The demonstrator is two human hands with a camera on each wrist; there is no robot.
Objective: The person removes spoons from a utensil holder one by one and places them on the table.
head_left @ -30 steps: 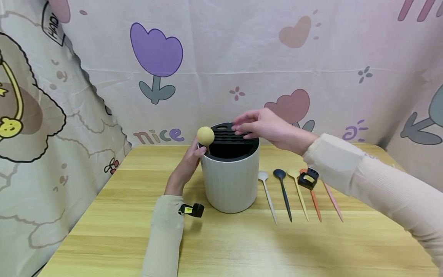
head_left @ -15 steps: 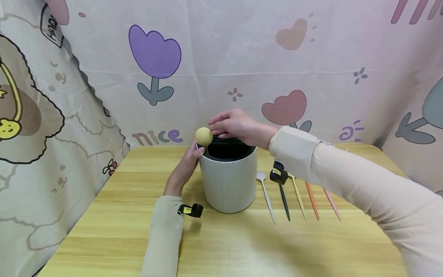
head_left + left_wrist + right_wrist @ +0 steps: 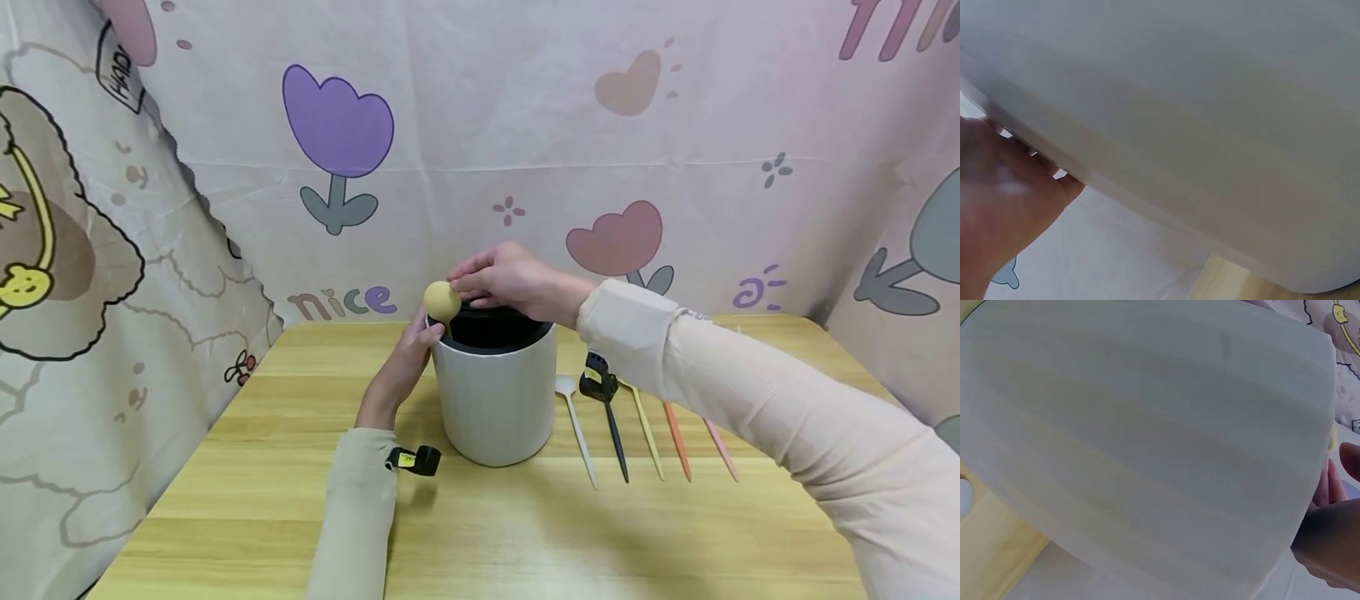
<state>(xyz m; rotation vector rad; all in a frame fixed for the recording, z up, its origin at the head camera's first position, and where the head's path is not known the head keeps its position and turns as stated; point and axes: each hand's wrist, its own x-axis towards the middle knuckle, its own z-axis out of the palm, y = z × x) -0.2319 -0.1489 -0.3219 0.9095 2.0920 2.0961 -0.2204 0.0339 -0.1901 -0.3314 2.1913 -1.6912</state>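
A white ribbed utensil holder (image 3: pixel 497 408) with a black slotted insert stands upright on the table. My left hand (image 3: pixel 405 358) grips its left side, thumb at the rim; the left wrist view shows the fingers (image 3: pixel 1041 159) against the wall. By that thumb, a yellow round-headed spoon (image 3: pixel 442 301) rises from the left rim, its lower part hidden. My right hand (image 3: pixel 517 279) reaches over the holder's back edge, fingertips beside the yellow head, and covers most of the insert. In the right wrist view its thumb (image 3: pixel 1350 459) is apart from the fingers.
Right of the holder lie a white spoon (image 3: pixel 576 433), a dark blue spoon (image 3: pixel 617 442), a yellow spoon (image 3: pixel 648 433), an orange one (image 3: pixel 677 442) and a pink one (image 3: pixel 722 450), partly under the right sleeve. A printed curtain (image 3: pixel 480 100) hangs behind the wooden table (image 3: pixel 480 533).
My right hand has moved left across the top of the holder to the yellow spoon's head, its fingertips coming closer to it. The left hand and the holder have stayed put.
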